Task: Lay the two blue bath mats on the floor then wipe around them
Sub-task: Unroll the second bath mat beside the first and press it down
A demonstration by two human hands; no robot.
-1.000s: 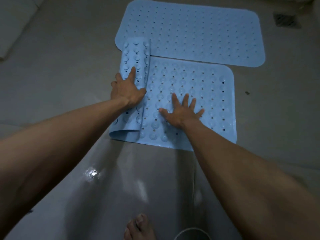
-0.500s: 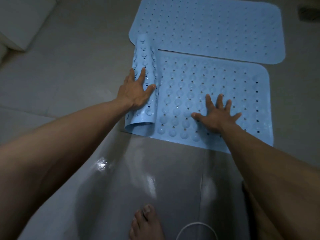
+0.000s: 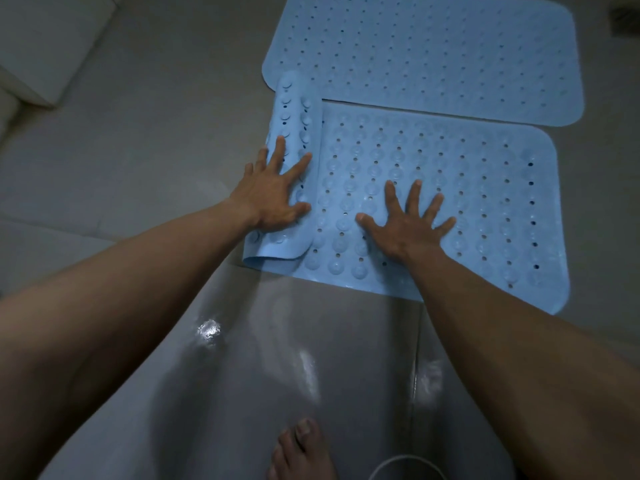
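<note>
Grey glossy floor tiles (image 3: 138,150) fill the view, with a pale white block (image 3: 45,46) at the far left corner. Next comes the left hand (image 3: 270,199), fingers straight on the curled-over left end (image 3: 294,109) of the near light-blue perforated rubber bath mat (image 3: 467,209) — its grip wide, holding nothing, only pressing the roll. The right hand (image 3: 405,226) is spread flat on that mat's middle, grip likewise wide. Beyond, meeting the near mat's far edge, the second blue rubber bath mat (image 3: 433,53) lies fully flat. A dark floor drain (image 3: 627,22) sits at the far right corner.

Laying looks nearly done — one mat is down, the other flat except for its left end. Wiping has not begun, and no cloth is in view. At the floor's near edge a bare foot (image 3: 301,452) and a thin white cord (image 3: 405,462) lie on shiny, perhaps wet, tiles and could get in the way.
</note>
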